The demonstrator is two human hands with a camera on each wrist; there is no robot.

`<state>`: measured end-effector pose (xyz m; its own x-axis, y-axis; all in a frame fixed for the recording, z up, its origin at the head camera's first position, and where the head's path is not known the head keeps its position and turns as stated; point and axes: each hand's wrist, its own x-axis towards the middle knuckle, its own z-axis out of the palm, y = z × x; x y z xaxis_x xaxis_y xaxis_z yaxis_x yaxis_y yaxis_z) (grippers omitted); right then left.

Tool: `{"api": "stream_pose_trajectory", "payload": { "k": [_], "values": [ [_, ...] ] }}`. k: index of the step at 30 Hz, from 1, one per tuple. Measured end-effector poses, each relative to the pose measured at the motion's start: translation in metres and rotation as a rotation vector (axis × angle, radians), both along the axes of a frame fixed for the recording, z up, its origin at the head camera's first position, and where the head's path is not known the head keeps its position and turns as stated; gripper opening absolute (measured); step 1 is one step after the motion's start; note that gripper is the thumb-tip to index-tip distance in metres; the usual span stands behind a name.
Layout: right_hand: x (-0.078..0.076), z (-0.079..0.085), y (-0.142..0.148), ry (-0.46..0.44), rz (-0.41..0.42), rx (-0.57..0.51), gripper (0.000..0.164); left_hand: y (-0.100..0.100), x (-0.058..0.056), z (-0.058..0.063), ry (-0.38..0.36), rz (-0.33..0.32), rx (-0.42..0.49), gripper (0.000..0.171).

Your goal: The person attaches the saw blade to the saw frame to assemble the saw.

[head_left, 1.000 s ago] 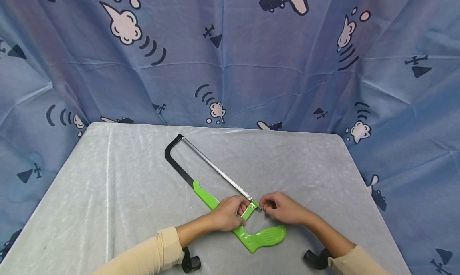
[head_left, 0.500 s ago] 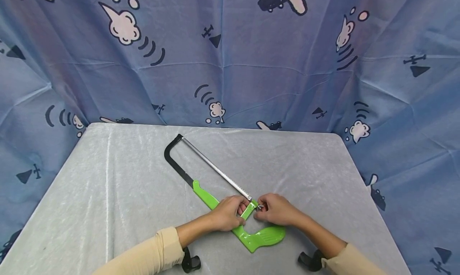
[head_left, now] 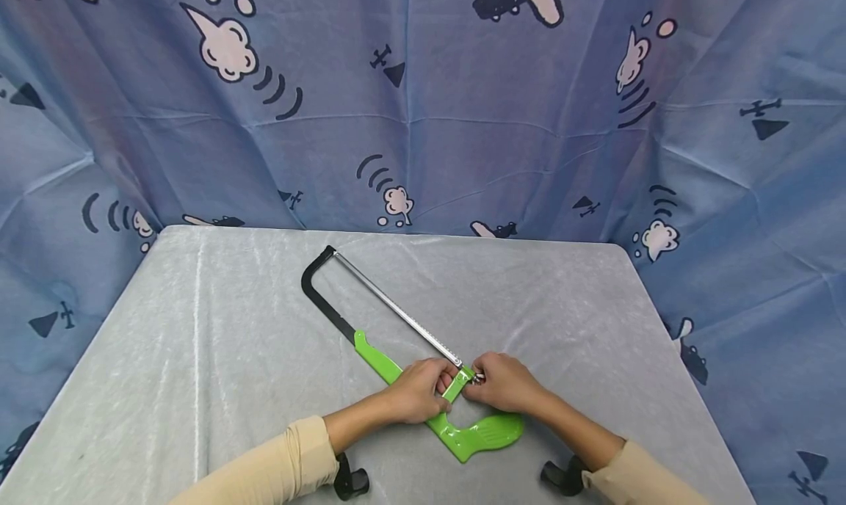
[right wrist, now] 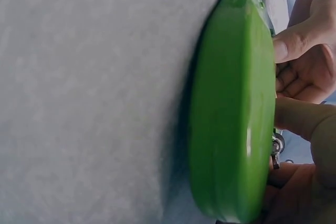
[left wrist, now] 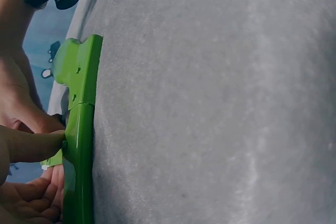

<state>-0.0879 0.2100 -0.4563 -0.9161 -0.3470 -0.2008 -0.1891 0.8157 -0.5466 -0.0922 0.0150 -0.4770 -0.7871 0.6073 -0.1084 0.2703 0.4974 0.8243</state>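
A hacksaw (head_left: 492, 431) lies on the cloth, its green handle toward me and its black bow pointing up and left. The silver blade (head_left: 396, 308) runs along the far side of the frame. My left hand (head_left: 418, 391) grips the green crosspiece near the handle; in the left wrist view its thumb (left wrist: 37, 146) presses on the green frame (left wrist: 79, 161). My right hand (head_left: 505, 382) pinches the metal wing nut (right wrist: 277, 144) at the blade's near end, with thumb and finger on either side of it. The right fingers partly hide the nut in the head view.
A grey velvet-like cloth (head_left: 231, 358) covers the table. Behind and beside it hangs a blue patterned curtain (head_left: 463, 167). A black curved piece (head_left: 352, 483) is at the left wrist, and a similar black piece (head_left: 563, 478) at the right.
My right hand has moved slightly left, closing its thumb and fingers around the wing nut. My left hand and the hacksaw stay in place.
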Motion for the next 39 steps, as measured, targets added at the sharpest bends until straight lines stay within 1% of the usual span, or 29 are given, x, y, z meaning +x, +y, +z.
{"api": "stream_pose_trajectory", "payload": {
  "k": [10,15,23,29,39],
  "values": [
    [-0.001,0.001,-0.001,-0.013,-0.008,0.005,0.031,-0.001,0.0,0.003,0.009,-0.007,0.005,0.036],
    [-0.003,0.002,0.0,-0.008,0.008,-0.002,0.029,-0.001,0.0,0.004,0.017,-0.009,0.006,0.036],
    [-0.006,0.009,0.006,-0.022,0.049,-0.062,0.016,0.0,-0.001,0.003,0.019,-0.006,0.002,0.036],
    [-0.007,0.012,0.013,-0.046,0.08,-0.129,0.015,0.0,0.0,0.003,0.004,-0.006,0.008,0.036],
    [-0.011,0.012,0.025,-0.055,0.084,-0.174,0.01,-0.001,0.001,0.004,0.005,-0.006,0.012,0.035]
  ]
}}
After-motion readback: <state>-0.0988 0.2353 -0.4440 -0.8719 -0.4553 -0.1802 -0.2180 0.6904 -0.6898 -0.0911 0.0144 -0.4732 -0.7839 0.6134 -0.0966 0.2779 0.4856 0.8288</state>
